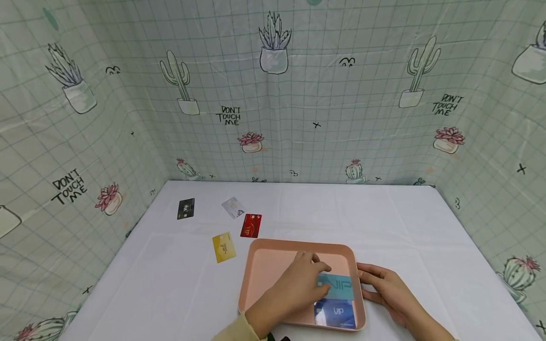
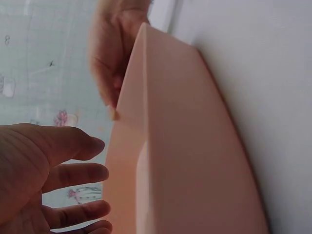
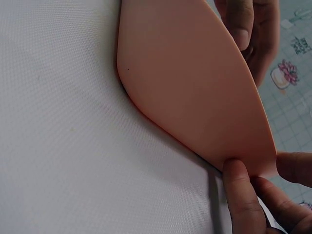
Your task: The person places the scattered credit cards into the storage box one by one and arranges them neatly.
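Left hand (image 1: 298, 279), fingers parted and empty, above the tray (image 1: 266, 263) at lower centre.
Right hand (image 1: 391, 290) touches its right wall with extended fingers, gripping nothing; light pressure should keep it still under the teal card (image 1: 341, 287) and blue card (image 1: 334, 313).

In the head view, the left forearm (image 1: 266, 310) rises from six o'clock, its hand (image 1: 300, 279) reaching toward two o'clock, thumb apart from the loosely extended fingers (image 2: 80, 173). The right hand (image 1: 386, 289) lies between four and five o'clock, its nearly straight fingers (image 3: 243, 200) pointing toward ten.
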Demonstrator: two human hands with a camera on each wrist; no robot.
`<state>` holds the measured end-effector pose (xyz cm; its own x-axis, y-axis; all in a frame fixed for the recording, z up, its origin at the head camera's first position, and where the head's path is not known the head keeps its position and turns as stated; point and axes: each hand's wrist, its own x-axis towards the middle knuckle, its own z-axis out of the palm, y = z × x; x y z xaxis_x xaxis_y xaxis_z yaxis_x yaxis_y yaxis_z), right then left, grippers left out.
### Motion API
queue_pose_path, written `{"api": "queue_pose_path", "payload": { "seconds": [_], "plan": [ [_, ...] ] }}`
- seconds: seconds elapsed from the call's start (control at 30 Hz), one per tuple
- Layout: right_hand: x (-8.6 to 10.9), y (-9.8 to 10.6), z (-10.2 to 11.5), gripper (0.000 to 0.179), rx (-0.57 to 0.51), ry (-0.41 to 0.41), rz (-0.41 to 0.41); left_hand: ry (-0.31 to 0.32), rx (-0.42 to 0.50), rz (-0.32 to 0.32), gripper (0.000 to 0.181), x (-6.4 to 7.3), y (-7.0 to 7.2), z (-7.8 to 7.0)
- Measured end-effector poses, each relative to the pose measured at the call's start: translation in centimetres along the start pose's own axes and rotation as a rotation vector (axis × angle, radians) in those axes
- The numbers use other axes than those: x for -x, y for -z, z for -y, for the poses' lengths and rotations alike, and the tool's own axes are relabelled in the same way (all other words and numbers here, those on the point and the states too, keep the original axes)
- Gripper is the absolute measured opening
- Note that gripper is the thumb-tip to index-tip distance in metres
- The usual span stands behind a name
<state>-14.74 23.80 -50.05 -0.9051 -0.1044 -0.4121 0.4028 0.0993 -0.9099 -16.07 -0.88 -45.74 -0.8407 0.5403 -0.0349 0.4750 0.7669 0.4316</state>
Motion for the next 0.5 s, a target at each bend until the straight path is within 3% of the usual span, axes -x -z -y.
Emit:
{"api": "queue_pose_path", "payload": {
  "seconds": [0.23, 0.5],
  "plan": [
    [-0.1, 0.0, -0.1, 0.065, -0.001, -0.007, -0.013, 0.022, 0.086, -0.071, 0.033, 0.8, 1.9, 1.1],
    [-0.2, 0.1, -0.2, 0.066, -0.006, -0.011, -0.013, 0.073, 0.12, -0.132, 0.034, 1.3, 3.9, 3.2]
  ]
}}
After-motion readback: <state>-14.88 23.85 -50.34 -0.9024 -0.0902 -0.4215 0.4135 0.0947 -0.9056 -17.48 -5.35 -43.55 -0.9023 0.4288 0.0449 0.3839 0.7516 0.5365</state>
